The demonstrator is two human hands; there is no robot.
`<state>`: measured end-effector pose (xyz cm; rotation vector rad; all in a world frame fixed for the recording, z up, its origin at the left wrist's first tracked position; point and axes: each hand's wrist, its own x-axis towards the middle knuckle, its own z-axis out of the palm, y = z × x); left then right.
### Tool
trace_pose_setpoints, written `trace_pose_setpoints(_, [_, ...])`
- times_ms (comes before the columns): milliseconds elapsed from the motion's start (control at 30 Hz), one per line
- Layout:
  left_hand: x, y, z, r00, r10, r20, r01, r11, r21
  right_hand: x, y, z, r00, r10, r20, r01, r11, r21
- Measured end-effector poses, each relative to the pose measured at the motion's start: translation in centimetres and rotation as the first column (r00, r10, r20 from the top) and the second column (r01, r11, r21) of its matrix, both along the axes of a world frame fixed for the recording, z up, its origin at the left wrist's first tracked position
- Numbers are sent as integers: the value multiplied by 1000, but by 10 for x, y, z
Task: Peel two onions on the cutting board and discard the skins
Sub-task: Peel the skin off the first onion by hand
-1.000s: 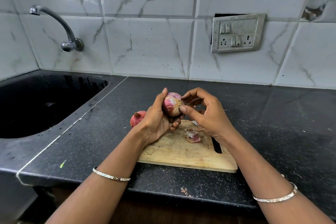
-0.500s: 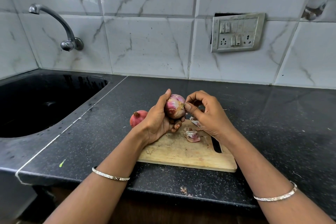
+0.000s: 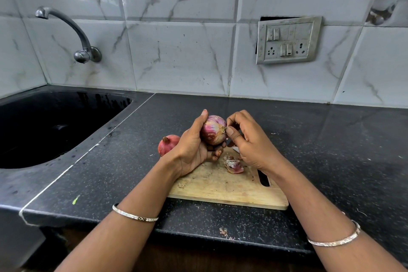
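**A:** Where is the onion being worked on?

**B:** The half-peeled onion is held up off the cutting board, over its twelve o'clock edge. Its long axis runs roughly nine to three, and the fibrous tuft end points to three o'clock

**A:** And the hands round it?

**B:** The left hand cradles it from seven to nine o'clock, with the fingers curled underneath and the thumb up its nine o'clock side. The right hand meets it at three o'clock, thumb and forefinger pinched narrow on the tuft. I can't tell whether a flap of skin is caught between them

**A:** So what does the next pull depend on?

**B:** As I judge it, on that tuft facing the right hand. The right hand is placed to strip skin away along the axis while the left only steadies and turns

**A:** Further out?

**B:** Loose skins lie on the board at five o'clock of the onion, not yet discarded. The second onion, in its red skin, sits at eight o'clock behind the left wrist, seemingly on the counter. The sink is well apart at nine
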<state>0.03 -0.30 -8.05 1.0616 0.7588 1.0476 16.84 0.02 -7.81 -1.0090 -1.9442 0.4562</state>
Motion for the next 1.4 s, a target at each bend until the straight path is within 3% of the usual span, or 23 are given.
trace_pose_setpoints(233, [-2,5,1,995,27,93,-28,1000,11,-2,-1,-2,994,-30,-103,30,1000,1])
trace_pose_setpoints(400, [-2,6,-1,995,15,94,-18,999,29,-1,-2,1,973,-49,-224,46,999,-19])
trace_pose_setpoints(600, [-2,7,-1,996,16,83,-19,999,34,1,-1,-1,962,-104,-251,120,992,50])
trace_pose_setpoints(833, [-3,3,1,998,3,63,-5,1000,17,0,-2,-3,980,-167,-105,193,924,329])
trace_pose_setpoints(1233, [-3,5,0,996,-4,88,1,999,33,-2,-7,-1,981,-161,-110,191,907,376])
trace_pose_setpoints(1400, [-4,5,0,996,-11,88,7,999,48,-2,-7,-3,981,-190,-41,185,843,505])
